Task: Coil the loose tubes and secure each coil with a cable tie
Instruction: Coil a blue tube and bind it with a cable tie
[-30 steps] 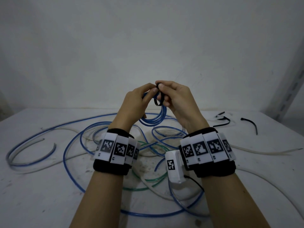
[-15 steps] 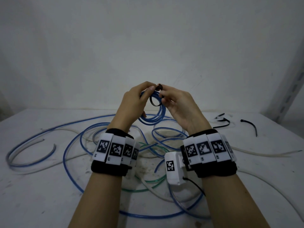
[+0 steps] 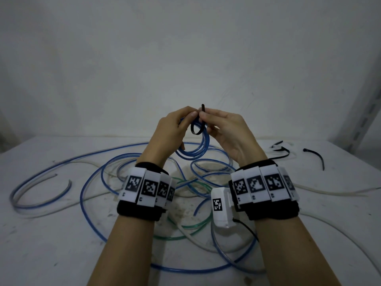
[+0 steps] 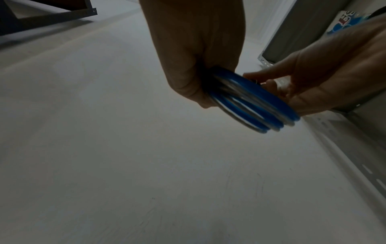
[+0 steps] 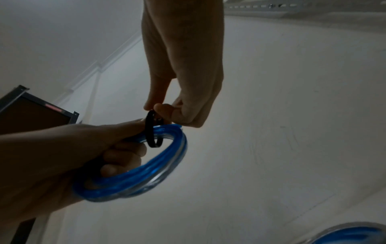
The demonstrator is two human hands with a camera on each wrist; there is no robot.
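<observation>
Both hands are raised above the white table (image 3: 41, 234). My left hand (image 3: 175, 129) grips a small coil of blue tube (image 3: 198, 149), several turns thick, its fingers curled through the ring (image 5: 129, 180). A black cable tie (image 3: 196, 129) is looped round the top of the coil (image 5: 152, 132), and its tail (image 3: 203, 108) sticks up between the two hands. My right hand (image 3: 222, 124) pinches the tie at the top with thumb and forefinger (image 5: 160, 109). In the left wrist view the blue coil (image 4: 256, 102) runs from my left hand to the right hand's fingers (image 4: 271, 82).
Loose blue tubes (image 3: 88, 182), clear tubes (image 3: 329, 191) and a green tube (image 3: 185, 226) lie tangled across the table under my wrists. Spare black cable ties (image 3: 313, 156) lie at the back right, near a metal shelf upright (image 3: 367, 112). A wall stands behind.
Both hands rose a little with the coil. The tie's tail, hidden at the fingertips before, now sticks up above them, and the black loop sits closer round the coil.
</observation>
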